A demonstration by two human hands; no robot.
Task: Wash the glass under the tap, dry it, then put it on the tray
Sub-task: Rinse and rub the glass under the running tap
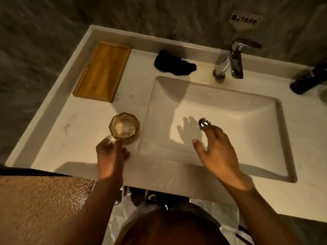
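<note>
Head view showed a pale stone counter (85, 156) running across the frame, with a rectangular sink (247, 121) sunk into its right half and a chrome tap (230, 62) standing behind the basin, no water visibly running. At the back left lay the wooden tray (102, 71), with nothing on it, and between tray and tap a crumpled dark cloth (174, 63) sat on the counter, likely what would do the drying. A dark bottle (307, 80) lay at the far right.

The right hand (219, 151) hung over the basin near the drain plug (204, 123), fingers spread and holding nothing. The left hand (110, 152) was curled at the near side of the glass (124, 127), its fingertips at the base; whether it had actually closed on the glass could not be told. The glass stood upright on the counter just left of the sink, well short of the tray.

This looked like the very start: the pick-up before washing. Next would call for a firm hold on the faceted wall, a lift across to the spout, and the free hand reaching back for the tap lever.
</note>
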